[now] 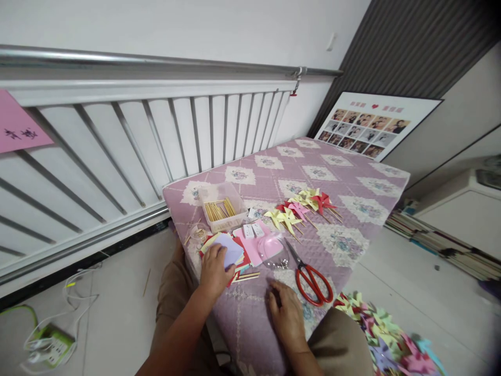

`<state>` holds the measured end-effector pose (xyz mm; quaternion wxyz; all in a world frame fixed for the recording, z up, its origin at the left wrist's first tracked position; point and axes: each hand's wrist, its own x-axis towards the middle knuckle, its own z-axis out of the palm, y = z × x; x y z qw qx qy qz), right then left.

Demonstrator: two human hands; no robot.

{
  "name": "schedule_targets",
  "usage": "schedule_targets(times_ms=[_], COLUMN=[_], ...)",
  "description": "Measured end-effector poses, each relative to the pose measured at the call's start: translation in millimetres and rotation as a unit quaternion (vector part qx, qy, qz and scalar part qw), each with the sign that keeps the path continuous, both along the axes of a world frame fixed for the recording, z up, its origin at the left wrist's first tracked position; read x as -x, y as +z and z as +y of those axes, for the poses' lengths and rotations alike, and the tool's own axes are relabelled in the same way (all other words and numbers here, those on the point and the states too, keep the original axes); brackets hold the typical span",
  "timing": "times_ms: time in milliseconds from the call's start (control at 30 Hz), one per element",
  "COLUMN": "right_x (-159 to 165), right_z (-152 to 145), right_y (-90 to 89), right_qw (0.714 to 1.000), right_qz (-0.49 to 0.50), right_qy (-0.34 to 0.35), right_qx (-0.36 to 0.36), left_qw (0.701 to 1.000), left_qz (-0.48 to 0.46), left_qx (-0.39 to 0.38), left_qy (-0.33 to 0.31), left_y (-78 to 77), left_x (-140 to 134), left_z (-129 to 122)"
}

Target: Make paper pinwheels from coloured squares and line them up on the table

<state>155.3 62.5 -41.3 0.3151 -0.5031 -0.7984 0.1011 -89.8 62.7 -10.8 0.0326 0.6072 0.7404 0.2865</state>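
My left hand (214, 270) is over a stack of coloured paper squares, its fingers and thumb closed about the near edge of the purple paper square (230, 248) on top. Red and pale yellow sheets (209, 242) stick out from under it. My right hand (287, 312) rests on the tablecloth with nothing in it, fingers loosely bent and thumb apart. Just beyond it lie red-handled scissors (313, 284), blades slightly apart. Short wooden sticks (246, 276) lie between my hands. A clear plastic dish (276, 256) with small metal bits stands near a pink sheet (248, 245).
A plastic box (223, 225) of wooden sticks and a small round tub (199, 232) stand at the left edge. Finished paper pinwheels (299, 209) lie mid-table. More pinwheels (385, 334) are piled at lower right. A radiator (180, 136) runs alongside; a photo board (368, 125) leans behind.
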Motion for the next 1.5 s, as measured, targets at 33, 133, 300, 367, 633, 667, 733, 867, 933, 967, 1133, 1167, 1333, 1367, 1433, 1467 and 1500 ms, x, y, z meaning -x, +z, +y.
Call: schedule_targets(times_ms=[33, 133, 300, 367, 633, 667, 733, 867, 933, 967, 1133, 1167, 1333, 1367, 1433, 1467, 1500], right_x=[0.0, 0.3, 0.8, 0.9, 0.6, 0.7, 0.9, 1.6, 1.7, 1.6, 1.1, 1.2, 1.9, 2.0, 1.8, 1.7, 1.5], right_z=[0.1, 0.5, 0.6, 0.6, 1.2, 1.3, 1.6, 1.7, 1.5, 1.4, 1.4, 1.4, 1.8, 1.8, 1.7, 1.7, 1.7], right_y=[0.1, 0.6, 1.6, 1.7, 0.6, 0.4, 0.0, 0.2, 0.5, 0.6, -0.4, -0.6, 0.2, 0.6, 1.2, 1.5, 1.7], right_qw=[1.000, 1.000, 1.000, 1.000, 1.000, 1.000, 1.000, 1.000, 1.000, 1.000, 1.000, 1.000, 1.000, 1.000, 1.000, 1.000, 1.000], right_qz=[0.001, 0.005, 0.000, -0.001, -0.012, -0.012, -0.011, -0.006, -0.004, -0.004, -0.012, -0.012, 0.000, 0.000, -0.002, -0.002, -0.002], right_qy=[0.000, 0.002, 0.001, -0.002, 0.002, 0.002, 0.003, 0.001, 0.000, -0.001, -0.001, -0.002, -0.004, -0.004, 0.000, 0.001, 0.003], right_qx=[-0.001, -0.005, -0.005, -0.007, -0.014, -0.016, -0.024, -0.030, -0.025, -0.023, -0.020, -0.020, -0.020, -0.019, -0.018, -0.020, -0.021], left_qw=[1.000, 1.000, 0.999, 0.998, 0.994, 0.994, 0.996, 0.999, 0.999, 0.999, 0.999, 0.999, 0.999, 0.999, 0.999, 0.999, 0.999], left_qz=[-0.002, -0.015, -0.043, -0.058, -0.096, -0.095, -0.086, -0.045, -0.032, -0.029, -0.032, -0.032, -0.029, -0.029, -0.027, -0.027, -0.027], left_qx=[0.001, -0.005, -0.014, -0.020, -0.029, -0.027, -0.022, 0.006, 0.016, 0.019, 0.026, 0.025, 0.025, 0.027, 0.031, 0.031, 0.031], left_qy=[0.002, 0.001, -0.007, -0.007, -0.038, -0.036, -0.031, -0.013, -0.004, -0.001, 0.003, 0.003, 0.005, 0.006, 0.005, 0.005, 0.004], left_y=[-0.6, -0.9, 0.6, 1.4, 8.4, 9.2, 10.2, 10.7, 10.6, 10.7, 11.9, 12.1, 11.5, 11.5, 11.8, 12.2, 12.5], left_x=[0.1, 1.3, 4.0, 5.7, 17.2, 17.1, 15.1, 7.1, 4.0, 3.1, 2.7, 2.7, 2.1, 2.0, 1.8, 1.8, 1.8], left_z=[-0.1, -0.5, -0.5, 0.2, 4.6, 4.5, 3.7, 1.2, 0.5, 0.3, 0.7, 0.8, 1.2, 1.2, 1.3, 1.4, 1.4])
